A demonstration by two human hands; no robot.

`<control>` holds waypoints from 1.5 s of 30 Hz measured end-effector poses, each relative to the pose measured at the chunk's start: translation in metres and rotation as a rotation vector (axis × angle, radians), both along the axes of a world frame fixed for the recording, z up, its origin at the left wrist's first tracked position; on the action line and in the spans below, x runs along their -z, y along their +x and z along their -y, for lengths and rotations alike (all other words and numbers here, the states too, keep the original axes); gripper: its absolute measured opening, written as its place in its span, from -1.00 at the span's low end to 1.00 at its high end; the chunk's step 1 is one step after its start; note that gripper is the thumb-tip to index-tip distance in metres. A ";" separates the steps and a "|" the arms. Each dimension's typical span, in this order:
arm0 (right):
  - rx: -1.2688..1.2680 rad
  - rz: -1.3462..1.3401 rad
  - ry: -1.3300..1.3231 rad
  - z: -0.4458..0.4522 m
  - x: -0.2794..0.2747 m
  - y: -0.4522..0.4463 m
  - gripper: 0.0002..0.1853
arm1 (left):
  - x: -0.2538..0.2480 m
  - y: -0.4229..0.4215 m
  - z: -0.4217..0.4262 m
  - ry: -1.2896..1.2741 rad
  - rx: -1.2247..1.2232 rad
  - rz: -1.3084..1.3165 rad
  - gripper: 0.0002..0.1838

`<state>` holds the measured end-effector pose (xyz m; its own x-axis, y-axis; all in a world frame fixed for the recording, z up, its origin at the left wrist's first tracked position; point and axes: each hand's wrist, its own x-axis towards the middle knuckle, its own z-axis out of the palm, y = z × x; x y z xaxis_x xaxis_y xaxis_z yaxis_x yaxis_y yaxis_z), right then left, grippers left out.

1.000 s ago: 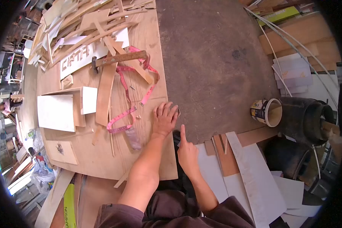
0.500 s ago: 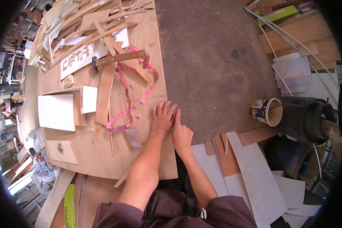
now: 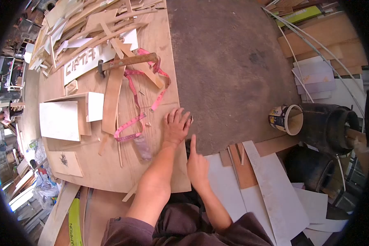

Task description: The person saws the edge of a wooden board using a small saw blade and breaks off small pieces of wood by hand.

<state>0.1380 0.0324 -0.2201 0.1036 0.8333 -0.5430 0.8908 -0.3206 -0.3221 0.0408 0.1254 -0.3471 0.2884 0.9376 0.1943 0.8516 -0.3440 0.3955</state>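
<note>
My left hand (image 3: 176, 128) lies palm down on the right edge of a plywood sheet (image 3: 164, 180), its fingers stretched out. A small dark spot shows by its thumb; I cannot make out what it is. My right hand (image 3: 197, 166) is just past that edge, index finger extended and the other fingers folded, with no object visible in it. Left of my hands, a pink tape measure (image 3: 130, 125) lies in loose loops beside a translucent strip (image 3: 142, 148). Farther up, a wooden-handled hammer (image 3: 127, 62) rests across thin wood pieces.
Scrap wood strips (image 3: 98, 28) are heaped at the top left, near a white lettered board (image 3: 84, 61). A white-faced box (image 3: 59, 121) sits at left. On the right are a paint bucket (image 3: 294, 120), a black drum (image 3: 328, 123) and leaning boards (image 3: 274, 184).
My right hand has drawn back toward my body, its index fingertip leaving the spot beside my left hand. The left hand stays in place on the sheet.
</note>
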 end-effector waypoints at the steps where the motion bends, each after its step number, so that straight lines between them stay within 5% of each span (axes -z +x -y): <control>1: -0.010 0.001 -0.003 0.000 0.001 0.001 -0.12 | -0.003 0.000 -0.001 -0.001 0.002 -0.014 -0.62; 7: -0.029 -0.011 0.371 -0.042 0.054 0.003 -0.11 | -0.005 -0.003 0.000 0.002 0.018 -0.058 -0.64; 13: 0.030 -0.050 -0.025 0.007 0.017 0.006 -0.09 | -0.003 0.001 -0.001 0.011 -0.003 -0.022 -0.66; 15: 0.020 -0.080 0.372 -0.015 0.049 0.007 -0.10 | -0.004 0.001 -0.002 0.023 0.007 -0.012 -0.67; 19: 0.009 -0.025 0.431 -0.029 0.057 0.004 -0.10 | -0.003 -0.003 -0.003 0.031 0.025 -0.022 -0.67; 22: 0.007 -0.045 0.081 0.019 0.013 0.004 -0.13 | -0.002 0.000 -0.001 0.005 0.020 0.005 -0.65; 27: -0.018 -0.011 0.335 -0.032 0.055 0.005 -0.14 | -0.004 0.000 0.002 0.030 0.013 -0.045 -0.67; 34: 0.017 -0.008 -0.027 0.013 0.013 -0.001 -0.09 | -0.008 0.000 0.000 -0.016 0.001 -0.019 -0.69; 36: 0.050 -0.060 0.298 -0.010 0.046 -0.003 -0.06 | -0.005 0.002 -0.002 0.019 0.013 -0.011 -0.69; 39: 0.017 -0.040 0.340 -0.028 0.050 0.004 -0.07 | -0.004 -0.001 -0.002 0.031 0.022 -0.050 -0.70; 42: 0.047 -0.061 0.042 0.006 0.008 0.005 -0.10 | -0.005 0.000 0.001 -0.020 0.001 0.002 -0.73; 45: 0.107 -0.071 0.065 0.005 0.008 0.002 -0.10 | -0.006 0.000 0.000 0.005 0.016 -0.008 -0.72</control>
<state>0.1403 0.0275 -0.2279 0.1574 0.8531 -0.4975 0.8270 -0.3892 -0.4058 0.0405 0.1257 -0.3410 0.3046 0.9319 0.1969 0.8494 -0.3593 0.3866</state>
